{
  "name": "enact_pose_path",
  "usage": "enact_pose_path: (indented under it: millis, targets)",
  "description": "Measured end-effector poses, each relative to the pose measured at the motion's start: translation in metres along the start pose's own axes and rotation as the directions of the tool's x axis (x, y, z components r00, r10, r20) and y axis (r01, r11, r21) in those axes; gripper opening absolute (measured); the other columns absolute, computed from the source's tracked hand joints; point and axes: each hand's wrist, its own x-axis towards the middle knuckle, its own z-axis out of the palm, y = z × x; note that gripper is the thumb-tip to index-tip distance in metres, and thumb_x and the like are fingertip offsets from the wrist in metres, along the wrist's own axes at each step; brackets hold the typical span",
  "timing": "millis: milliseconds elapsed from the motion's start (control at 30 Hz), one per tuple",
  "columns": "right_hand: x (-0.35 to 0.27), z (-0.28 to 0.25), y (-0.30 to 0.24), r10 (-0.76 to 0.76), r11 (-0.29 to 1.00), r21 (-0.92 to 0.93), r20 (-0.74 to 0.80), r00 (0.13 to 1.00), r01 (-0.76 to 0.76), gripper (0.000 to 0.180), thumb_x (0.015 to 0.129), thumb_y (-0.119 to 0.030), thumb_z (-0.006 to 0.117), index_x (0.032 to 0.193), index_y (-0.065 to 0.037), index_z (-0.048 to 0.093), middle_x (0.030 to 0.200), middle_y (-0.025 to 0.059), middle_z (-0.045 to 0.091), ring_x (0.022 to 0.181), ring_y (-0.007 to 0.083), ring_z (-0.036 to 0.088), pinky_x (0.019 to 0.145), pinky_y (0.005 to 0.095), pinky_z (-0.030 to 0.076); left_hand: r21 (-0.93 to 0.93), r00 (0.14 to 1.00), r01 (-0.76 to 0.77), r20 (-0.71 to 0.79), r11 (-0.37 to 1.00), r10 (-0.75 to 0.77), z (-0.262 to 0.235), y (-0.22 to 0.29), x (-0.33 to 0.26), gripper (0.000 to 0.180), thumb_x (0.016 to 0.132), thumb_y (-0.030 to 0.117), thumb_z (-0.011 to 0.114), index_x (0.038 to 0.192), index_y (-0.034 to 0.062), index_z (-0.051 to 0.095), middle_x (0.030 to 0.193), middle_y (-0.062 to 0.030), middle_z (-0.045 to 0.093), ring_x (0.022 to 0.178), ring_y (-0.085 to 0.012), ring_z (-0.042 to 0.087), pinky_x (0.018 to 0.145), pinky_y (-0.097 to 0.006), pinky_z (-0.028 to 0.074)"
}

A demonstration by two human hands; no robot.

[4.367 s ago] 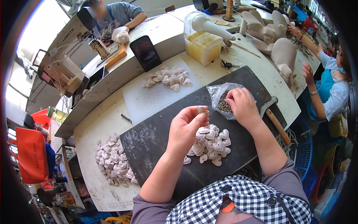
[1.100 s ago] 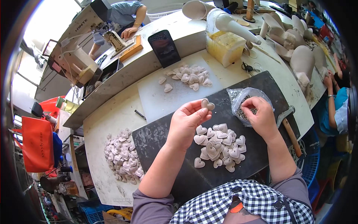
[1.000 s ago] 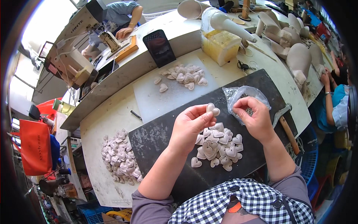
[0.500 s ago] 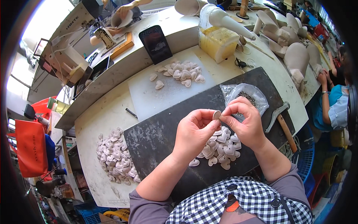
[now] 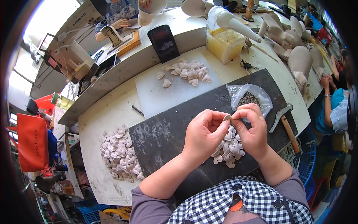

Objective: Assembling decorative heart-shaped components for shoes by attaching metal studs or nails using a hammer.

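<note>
Between the thumb and fingers of my left hand (image 5: 205,131) is a small beige padded heart-shaped piece (image 5: 226,117), seen nearly edge-on. My right hand (image 5: 252,130) is closed in a pinch right at the heart's edge; anything small in its fingertips is hidden. Both hands are above a dark slab (image 5: 167,143). Below them lies a pile of similar hearts (image 5: 232,148), partly covered by my hands. Just beyond my right hand, a clear plastic bag (image 5: 265,100) holds many tiny dark metallic bits (image 5: 248,98).
More hearts lie in a heap at left (image 5: 121,153) and on a white board (image 5: 149,98). A hammer (image 5: 289,130) rests on the slab's right side. Behind are a phone (image 5: 163,43), a yellowish block (image 5: 225,44) and small scissors (image 5: 245,65). Co-workers' hands (image 5: 121,23) show beyond the partition.
The heart in my left hand has turned more edge-on, and my right fingertips stay against it. The whole view has shifted slightly. Across the partition, a co-worker's hands and the beige piece there have moved.
</note>
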Motion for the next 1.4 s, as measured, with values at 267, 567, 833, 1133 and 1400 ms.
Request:
enact_pose_path:
  millis: [267,567,833,1133,1400]
  targets:
    - [0.001,0.001,-0.007,-0.099,0.987,-0.133,-0.043,0.994,0.092,0.013,0.079,-0.004,0.075,0.087,-0.005,0.065,0.091,0.0087,0.062,0.086,0.0271,0.057,0.076,0.0366,0.047,-0.034,0.999,-0.032,-0.02,0.999,0.032,0.003,0.0,-0.003,0.017,0.094,0.007,0.067,0.106,-0.0041,0.063,0.094,-0.0074,0.07,0.084,-0.0118,0.068,0.076,-0.024,0.056]
    - [-0.006,0.006,-0.006,-0.043,0.986,-0.164,-0.049,0.998,0.034,0.012,0.079,-0.005,0.073,0.086,-0.005,0.063,0.089,0.0095,0.061,0.086,0.0297,0.057,0.077,0.038,0.046,0.023,0.998,-0.032,-0.045,0.999,0.033,0.007,-0.009,-0.006,0.014,0.094,0.003,0.066,0.106,-0.0042,0.062,0.095,-0.0079,0.069,0.083,-0.0117,0.068,0.076,-0.024,0.056]
    - [0.002,-0.011,-0.025,0.143,0.933,0.324,0.06,0.988,-0.155,0.018,0.082,0.0,0.07,0.095,-0.003,0.059,0.088,0.0071,0.063,0.084,0.0192,0.062,0.078,0.0308,0.049,0.135,0.959,-0.237,-0.124,0.962,0.254,0.014,0.017,-0.02,0.007,0.086,-0.001,0.069,0.092,-0.0024,0.065,0.091,-0.0078,0.064,0.077,-0.0123,0.068,0.069,-0.024,0.057]
    - [-0.031,-0.007,-0.031,0.1,0.949,0.266,0.246,0.964,-0.166,0.026,0.084,0.0,0.067,0.108,-0.003,0.057,0.098,0.0103,0.064,0.084,0.0236,0.066,0.078,0.0341,0.052,0.473,0.884,-0.341,-0.133,0.812,0.449,0.006,-0.01,-0.054,0.015,0.078,-0.005,0.071,0.09,0.0011,0.066,0.082,-0.0092,0.065,0.068,-0.0162,0.067,0.062,-0.027,0.054]
    - [-0.093,-0.021,0.013,-0.01,0.968,-0.221,0.433,0.902,0.117,0.093,0.081,-0.048,0.074,0.152,-0.01,0.027,0.155,0.0219,0.027,0.144,0.0408,0.027,0.118,0.0512,0.023,0.858,0.87,-0.272,0.025,0.437,0.493,-0.038,-0.048,-0.075,0.022,0.088,0.01,0.07,0.108,0.0039,0.069,0.111,-0.0131,0.065,0.1,-0.0303,0.062,0.088,-0.039,0.05]
